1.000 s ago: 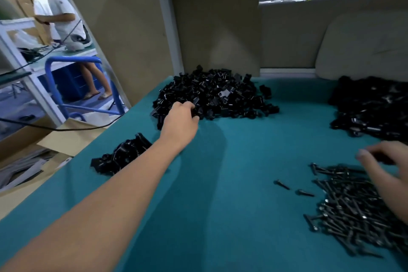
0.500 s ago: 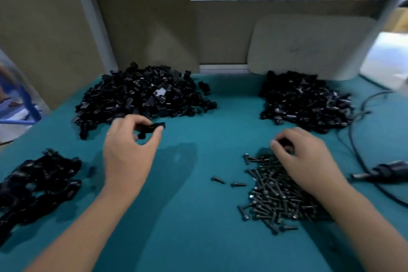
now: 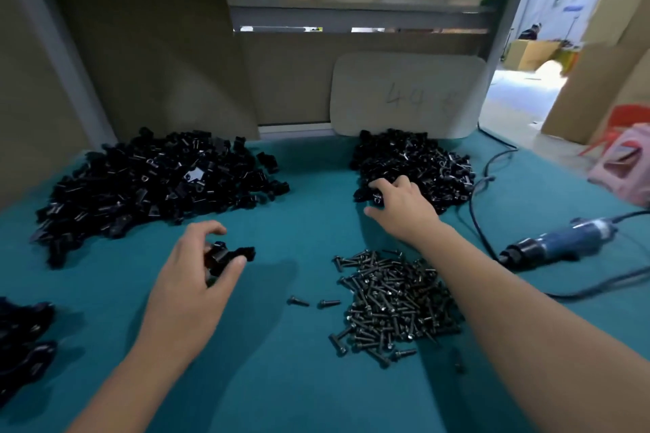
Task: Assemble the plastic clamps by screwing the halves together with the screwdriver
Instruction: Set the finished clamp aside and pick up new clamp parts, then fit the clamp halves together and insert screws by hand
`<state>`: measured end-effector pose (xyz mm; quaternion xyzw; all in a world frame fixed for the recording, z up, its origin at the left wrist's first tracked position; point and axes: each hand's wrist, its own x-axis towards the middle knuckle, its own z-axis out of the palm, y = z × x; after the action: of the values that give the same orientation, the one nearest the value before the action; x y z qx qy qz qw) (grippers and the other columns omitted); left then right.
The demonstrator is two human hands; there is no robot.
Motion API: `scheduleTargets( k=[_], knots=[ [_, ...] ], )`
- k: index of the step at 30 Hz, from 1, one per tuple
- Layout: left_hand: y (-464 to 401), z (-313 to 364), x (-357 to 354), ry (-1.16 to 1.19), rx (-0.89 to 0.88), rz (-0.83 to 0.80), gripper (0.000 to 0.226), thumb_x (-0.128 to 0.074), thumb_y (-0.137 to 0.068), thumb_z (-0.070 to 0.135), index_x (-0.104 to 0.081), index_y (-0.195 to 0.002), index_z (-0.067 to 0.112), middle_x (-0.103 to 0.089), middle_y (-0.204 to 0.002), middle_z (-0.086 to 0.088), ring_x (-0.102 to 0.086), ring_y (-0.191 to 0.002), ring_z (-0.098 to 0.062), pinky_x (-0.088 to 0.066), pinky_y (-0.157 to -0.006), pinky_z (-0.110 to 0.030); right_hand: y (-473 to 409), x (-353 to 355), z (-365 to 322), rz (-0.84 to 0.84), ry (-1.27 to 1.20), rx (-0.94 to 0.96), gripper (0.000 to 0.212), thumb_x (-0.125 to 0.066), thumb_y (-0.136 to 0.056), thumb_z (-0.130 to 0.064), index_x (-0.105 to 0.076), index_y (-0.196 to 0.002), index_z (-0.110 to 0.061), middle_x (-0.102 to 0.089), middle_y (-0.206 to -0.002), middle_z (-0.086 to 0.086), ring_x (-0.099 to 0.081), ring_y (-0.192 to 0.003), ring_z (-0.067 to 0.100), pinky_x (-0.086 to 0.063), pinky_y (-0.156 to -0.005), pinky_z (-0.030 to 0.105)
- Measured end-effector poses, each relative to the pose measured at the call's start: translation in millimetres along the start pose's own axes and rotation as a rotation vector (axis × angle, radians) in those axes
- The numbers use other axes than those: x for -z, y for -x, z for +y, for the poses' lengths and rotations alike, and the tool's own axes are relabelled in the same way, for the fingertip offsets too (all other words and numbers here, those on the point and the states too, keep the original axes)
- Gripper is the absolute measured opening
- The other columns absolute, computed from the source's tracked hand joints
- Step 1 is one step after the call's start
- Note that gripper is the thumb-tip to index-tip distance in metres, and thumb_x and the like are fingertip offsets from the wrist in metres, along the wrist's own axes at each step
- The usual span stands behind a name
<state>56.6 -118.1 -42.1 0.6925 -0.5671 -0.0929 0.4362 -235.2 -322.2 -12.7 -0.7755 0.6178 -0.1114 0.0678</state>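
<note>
2 stray screws (image 3: 313, 302), corded screwdriver (image 3: 559, 242), pink bag (image 3: 624, 165)

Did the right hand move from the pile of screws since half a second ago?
Yes. The right hand has left the screw pile and gone farther away, to the near edge of the right-hand heap of black clamp parts, where its fingers touch the pieces.

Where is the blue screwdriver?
The blue screwdriver lies on the teal table at the right side of the head view, right of the pile of screws, with its cable running off behind it.
</note>
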Motion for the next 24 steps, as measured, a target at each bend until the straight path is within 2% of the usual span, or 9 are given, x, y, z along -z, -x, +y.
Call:
scheduleTargets(
  k=[3, 6, 9, 11, 13, 15, 17, 20, 24],
  knots=[
    [-0.1, 3.2, -1.1, -0.125, -0.04, -0.074, 0.045, -0.073, -0.097, 0.033, -0.052, -0.136, 0.04, -0.05, -0.114, 0.025, -0.052, -0.103, -0.005, -0.046, -0.085, -0.035, -8.5, 2.2, -2.9, 0.021, -0.065, -0.011, 0.025, -0.064, -0.106, -0.029, -0.051, -0.126, -0.021, -0.052, -0.125, 0.013, -0.053, -0.108, 0.036, -0.055, -0.088, 0.049],
    [-4.9, -0.7, 2.8, -0.101, -0.017, -0.071, 0.034, -0.073, -0.096, 0.013, -0.068, -0.125, 0.031, -0.052, -0.111, 0.023, -0.052, -0.095, -0.005, -0.043, -0.081, -0.03, -9.9, 0.8, 0.2, 0.062, -0.148, -0.026, 0.015, -0.06, -0.103, -0.006, -0.048, -0.106, -0.015, -0.062, -0.105, 0.015, -0.06, -0.086, 0.035, -0.051, -0.067, 0.044],
    [-6.1, -4.4, 9.8, 0.013, -0.024, -0.021, 0.039, -0.067, -0.095, -0.003, -0.077, -0.104, 0.034, -0.06, -0.111, 0.021, -0.057, -0.1, -0.007, -0.044, -0.08, -0.025, -2.0, 4.7, 6.6, 0.1, -0.38, -0.061, 0.022, -0.068, -0.102, -0.016, -0.046, -0.105, -0.016, -0.063, -0.096, 0.012, -0.056, -0.07, 0.027, -0.047, -0.058, 0.039],
    [-7.1, -2.3, 11.8, 0.096, 0.004, -0.001, 0.031, -0.07, -0.097, 0.009, -0.077, -0.095, 0.039, -0.062, -0.111, 0.02, -0.059, -0.102, -0.004, -0.046, -0.081, -0.02, 7.5, 10.9, 9.2, 0.126, -0.608, -0.072, 0.025, -0.073, -0.101, -0.028, -0.048, -0.105, -0.024, -0.063, -0.098, 0.006, -0.057, -0.07, 0.022, -0.048, -0.054, 0.031],
    [-9.4, 1.7, 10.6, 0.065, 0.092, -0.026, 0.006, -0.072, -0.095, 0.044, -0.071, -0.101, 0.045, -0.057, -0.111, 0.022, -0.058, -0.101, -0.003, -0.046, -0.082, -0.026, 17.6, 10.4, 13.5, 0.114, -0.58, 0.001, 0.021, -0.073, -0.101, -0.033, -0.052, -0.104, -0.033, -0.066, -0.098, -0.001, -0.062, -0.074, 0.02, -0.048, -0.051, 0.023],
    [-7.8, 4.7, 7.0, -0.132, 0.151, -0.105, 0.026, -0.067, -0.089, 0.068, -0.065, -0.11, 0.052, -0.052, -0.11, 0.018, -0.055, -0.104, -0.009, -0.046, -0.085, -0.033, 25.9, 3.9, 21.1, 0.077, -0.363, 0.062, 0.012, -0.068, -0.103, -0.032, -0.057, -0.107, -0.033, -0.066, -0.098, -0.007, -0.066, -0.077, 0.018, -0.052, -0.054, 0.027],
    [-6.3, 8.7, 2.4, -0.26, 0.134, -0.122, 0.029, -0.065, -0.09, 0.069, -0.067, -0.11, 0.049, -0.053, -0.107, 0.011, -0.053, -0.107, -0.015, -0.048, -0.09, -0.039, 31.8, -2.1, 30.6, 0.083, -0.214, 0.044, 0.007, -0.061, -0.107, -0.032, -0.063, -0.111, -0.027, -0.063, -0.099, -0.005, -0.067, -0.091, 0.026, -0.056, -0.072, 0.038],
    [-3.7, 10.7, 2.0, -0.124, 0.09, -0.1, 0.014, -0.069, -0.092, 0.054, -0.069, -0.105, 0.049, -0.062, -0.103, 0.016, -0.059, -0.101, -0.012, -0.048, -0.083, -0.032, 37.0, -3.7, 39.6, 0.126, -0.105, 0.001, 0.023, -0.059, -0.108, -0.039, -0.071, -0.117, -0.021, -0.052, -0.109, 0.003, -0.051, -0.119, 0.035, -0.044, -0.094, 0.042],
    [3.8, 8.7, 2.1, 0.054, -0.02, -0.157, 0.022, -0.064, -0.104, 0.03, -0.071, -0.111, 0.049, -0.07, -0.111, 0.028, -0.061, -0.107, 0.007, -0.048, -0.085, -0.021, 42.7, 4.1, 31.8, 0.016, -0.059, 0.003, 0.035, -0.071, -0.102, -0.036, -0.069, -0.128, -0.013, -0.055, -0.121, 0.007, -0.058, -0.117, 0.031, -0.051, -0.095, 0.04]
  ],
)
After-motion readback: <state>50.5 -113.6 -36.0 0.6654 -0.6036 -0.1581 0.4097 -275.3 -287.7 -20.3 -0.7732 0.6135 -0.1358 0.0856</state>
